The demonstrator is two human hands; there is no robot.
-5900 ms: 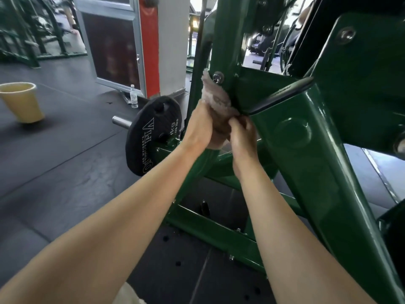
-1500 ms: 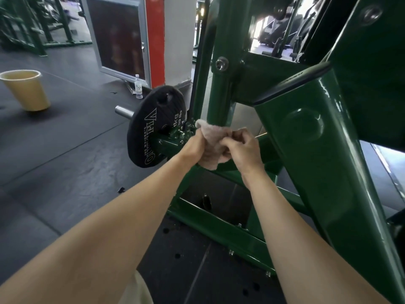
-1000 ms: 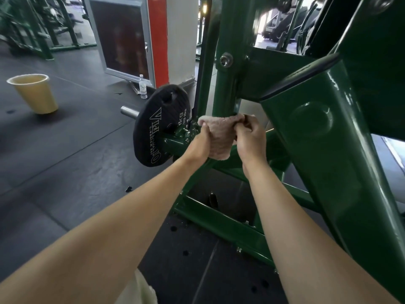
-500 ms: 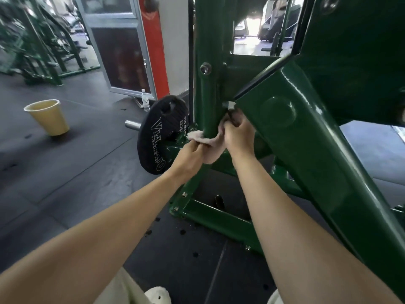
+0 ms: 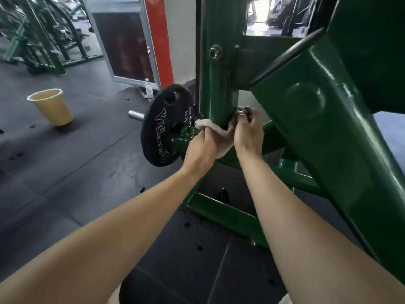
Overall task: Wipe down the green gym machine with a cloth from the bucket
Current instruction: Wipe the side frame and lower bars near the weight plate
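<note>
Left hand (image 5: 202,148) and right hand (image 5: 248,134) each grip an end of the cloth (image 5: 222,137) stretched against the green machine's upright post (image 5: 218,93), where a hard tug could snag it on the bolt (image 5: 240,109).

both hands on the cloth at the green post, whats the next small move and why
Probably tug the ends alternately to rub round the post: left hand and right hand each grip an end of the cloth, which is stretched against its lower part.

One cloth (image 5: 220,133), one bucket (image 5: 52,110), one weight plate (image 5: 161,132)
</note>
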